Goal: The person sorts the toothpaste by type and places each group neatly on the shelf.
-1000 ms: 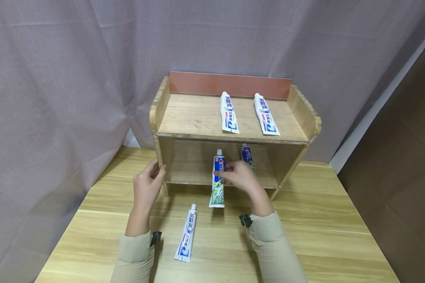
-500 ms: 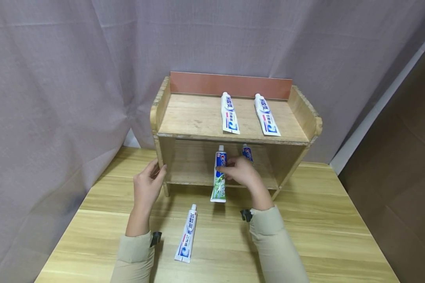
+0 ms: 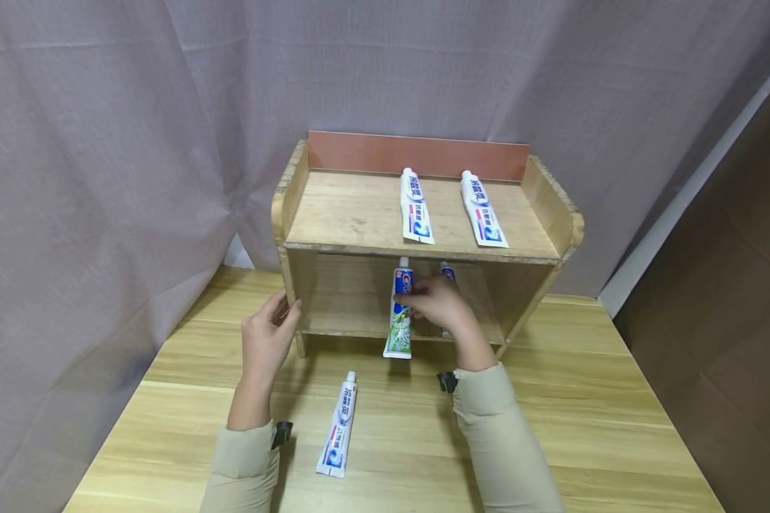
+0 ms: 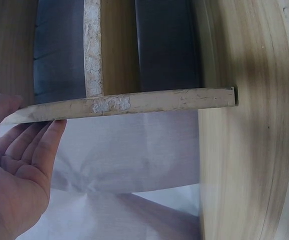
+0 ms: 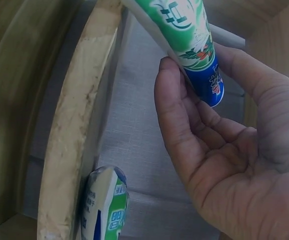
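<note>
My right hand [image 3: 441, 303] pinches a blue and green toothpaste tube [image 3: 398, 335] between thumb and fingers. The tube's cap points to the back, and its flat end juts out over the front edge of the lower shelf. My left hand [image 4: 22, 165] holds the upright side panel [image 4: 159, 101] of the wooden shelf unit, thumb on one face and fingers on the other. A second blue and green tube [image 5: 106, 202] lies on the lower shelf, partly hidden behind my right hand in the head view.
Two white toothpaste tubes [image 3: 417, 206] lie on the top shelf [image 3: 346, 206], centre and right. Another white tube [image 3: 339, 427] lies on the wooden table [image 3: 186, 427] between my forearms. A grey curtain [image 3: 135, 142] hangs behind.
My right hand has carried the blue and green tube back and slightly right, further into the lower compartment. My left hand has stayed on the side panel.
</note>
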The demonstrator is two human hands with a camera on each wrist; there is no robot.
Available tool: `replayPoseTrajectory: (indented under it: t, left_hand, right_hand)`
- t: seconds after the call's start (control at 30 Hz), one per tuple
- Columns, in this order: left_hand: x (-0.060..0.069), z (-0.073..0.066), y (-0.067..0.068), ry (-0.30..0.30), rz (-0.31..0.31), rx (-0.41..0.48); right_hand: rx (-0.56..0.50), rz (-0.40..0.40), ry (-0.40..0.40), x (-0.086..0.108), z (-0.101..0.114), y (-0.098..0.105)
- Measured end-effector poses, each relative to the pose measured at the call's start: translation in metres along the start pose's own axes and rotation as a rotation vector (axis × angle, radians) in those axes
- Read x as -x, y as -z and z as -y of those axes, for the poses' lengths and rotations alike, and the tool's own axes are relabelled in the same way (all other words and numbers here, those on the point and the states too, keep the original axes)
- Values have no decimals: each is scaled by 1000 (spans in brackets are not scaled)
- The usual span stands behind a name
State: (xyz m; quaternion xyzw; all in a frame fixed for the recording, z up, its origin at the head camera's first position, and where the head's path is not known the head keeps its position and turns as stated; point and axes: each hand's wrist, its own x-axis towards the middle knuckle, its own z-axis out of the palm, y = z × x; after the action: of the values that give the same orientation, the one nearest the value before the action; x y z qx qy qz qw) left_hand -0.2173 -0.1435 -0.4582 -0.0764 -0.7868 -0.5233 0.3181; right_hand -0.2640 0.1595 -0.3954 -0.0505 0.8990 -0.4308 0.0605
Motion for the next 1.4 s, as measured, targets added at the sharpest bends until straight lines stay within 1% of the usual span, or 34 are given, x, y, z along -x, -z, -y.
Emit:
replayPoseTrajectory:
  t: [0.23,0.37,0.53,0.67,0.9,1.0,1.13,1.4]
  left_hand:
    - [2,1,0,-7,-6,1]
    - [1,1,0,-8,0,6]
    - [1,2,0,-12,-1,35]
    - [0,1,0,-14,5,26]
    - [0,0,0,-15,9,14]
    - [1,0,0,-11,12,7]
    - [2,0,0,-10,9,10]
    - [0,2,0,-14,-4,8]
  right_hand:
    - [14,15,3,-4,0,2]
    - [14,-3,14,-8,0,6]
    - [16,1,-1,-13,2,9]
    - [26,-2,-8,-17,3,10]
    - [27,-42,13,-27,1,7]
    - [-1,-54,1,-31,0,3]
    - [-8,-70,-5,-33,-2,0]
    - [47,-82,-9,-34,-3,0]
